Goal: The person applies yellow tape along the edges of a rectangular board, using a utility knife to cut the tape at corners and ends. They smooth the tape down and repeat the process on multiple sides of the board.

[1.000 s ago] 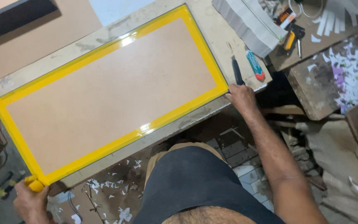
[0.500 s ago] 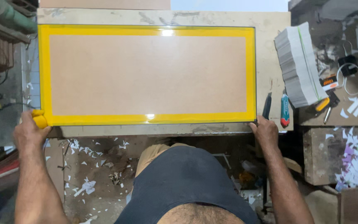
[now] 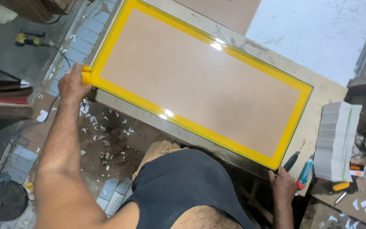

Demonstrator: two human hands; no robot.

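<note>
Hands sit at opposite near corners of a long rectangular panel (image 3: 200, 80), a brown board under glass with a yellow tape border, lying tilted across a grey worktable (image 3: 325, 95) so that its far end runs up to the left and its near right corner points down toward the person. The left hand (image 3: 73, 85) is at the near left corner, fingers curled around a small roll of yellow tape (image 3: 86, 74) pressed against the panel's edge. The right hand (image 3: 284, 183) is at the near right corner, fingers closed on the panel's lower edge (only the knuckles and back of the hand show). Just right of that hand lie a dark-handled tool (image 3: 292, 161) and a teal utility knife (image 3: 306, 174) on the table's edge. Further right stands a stack of white sheets (image 3: 337, 140). White scraps (image 3: 106, 123) litter the brown floor below the left forearm, and a yellow-handled tool (image 3: 27, 40) lies far left on the ground.
</note>
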